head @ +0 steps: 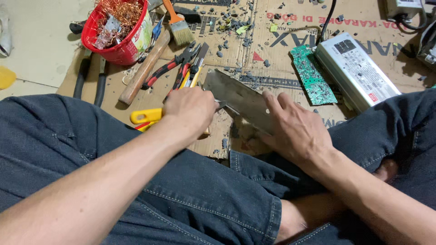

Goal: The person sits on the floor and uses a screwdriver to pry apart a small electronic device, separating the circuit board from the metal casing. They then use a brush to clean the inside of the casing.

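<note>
While the left hand (190,109) is clenched on a yellow-handled tool and the right hand (295,131) presses flat on the grey metal plate (236,97) at 12 o'clock of the knees, a slip could gouge fingers.

We see a grey metal plate (238,97), a green circuit board (312,75), a red bucket (119,45) of copper-coloured wire (121,12), red-and-black pliers (170,68), a yellow handle (146,115) and brown cardboard (272,45) with red lettering.
</note>
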